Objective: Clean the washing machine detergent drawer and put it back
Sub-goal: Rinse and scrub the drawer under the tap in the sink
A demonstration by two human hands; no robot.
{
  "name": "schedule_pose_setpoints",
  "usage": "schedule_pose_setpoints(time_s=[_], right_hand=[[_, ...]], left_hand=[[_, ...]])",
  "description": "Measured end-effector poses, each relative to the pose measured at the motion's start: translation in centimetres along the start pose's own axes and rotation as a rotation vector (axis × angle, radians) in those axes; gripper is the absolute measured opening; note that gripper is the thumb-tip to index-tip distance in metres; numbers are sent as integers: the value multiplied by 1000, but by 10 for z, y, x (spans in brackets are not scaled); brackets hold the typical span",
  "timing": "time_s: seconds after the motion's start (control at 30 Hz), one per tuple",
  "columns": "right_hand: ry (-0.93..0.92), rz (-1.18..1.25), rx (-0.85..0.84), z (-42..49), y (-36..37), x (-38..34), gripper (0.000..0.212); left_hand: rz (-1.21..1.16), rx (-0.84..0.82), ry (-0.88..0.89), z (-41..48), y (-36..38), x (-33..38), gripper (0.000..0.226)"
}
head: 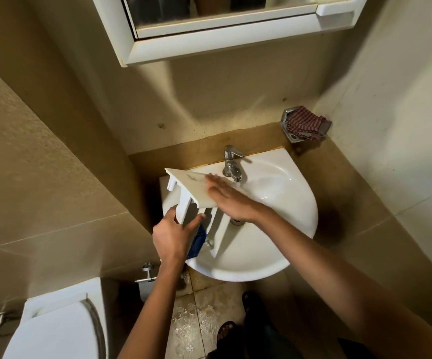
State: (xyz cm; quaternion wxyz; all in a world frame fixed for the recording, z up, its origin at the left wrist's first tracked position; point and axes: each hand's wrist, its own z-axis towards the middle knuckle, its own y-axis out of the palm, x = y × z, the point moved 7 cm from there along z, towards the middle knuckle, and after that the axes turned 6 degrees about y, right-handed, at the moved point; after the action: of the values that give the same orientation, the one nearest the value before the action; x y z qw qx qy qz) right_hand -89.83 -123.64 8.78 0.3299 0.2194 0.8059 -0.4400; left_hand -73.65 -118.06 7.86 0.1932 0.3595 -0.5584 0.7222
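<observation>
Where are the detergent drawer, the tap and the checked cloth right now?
detergent drawer (pixel 187 189): head view, on its flat front panel.
tap (pixel 229 164): head view, on its chrome body.
checked cloth (pixel 304 123): head view, middle of the folded fabric.

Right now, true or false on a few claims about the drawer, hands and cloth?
1. The left hand grips the drawer at the sink. True.
2. The right hand holds a brush. False: it lies flat on the drawer's panel, fingers straight, holding nothing.
3. The cloth lies in the sink. False: it sits in the metal holder by the wall corner.
4. The toilet lid is down. True.
</observation>
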Motion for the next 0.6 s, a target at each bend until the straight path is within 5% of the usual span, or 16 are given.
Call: schedule_pose_setpoints(time_s=[0.2, 0.43, 0.6], right_hand=[[-218, 98, -93, -4, -1, -57, 48], [224, 173, -39, 33, -40, 57, 57], [356, 470, 63, 29, -35, 138, 24]], left_hand=[[44, -24, 17, -4, 9, 12, 45], [-65, 59, -110, -14, -5, -1, 49], [-49, 56, -287, -24, -9, -19, 51]])
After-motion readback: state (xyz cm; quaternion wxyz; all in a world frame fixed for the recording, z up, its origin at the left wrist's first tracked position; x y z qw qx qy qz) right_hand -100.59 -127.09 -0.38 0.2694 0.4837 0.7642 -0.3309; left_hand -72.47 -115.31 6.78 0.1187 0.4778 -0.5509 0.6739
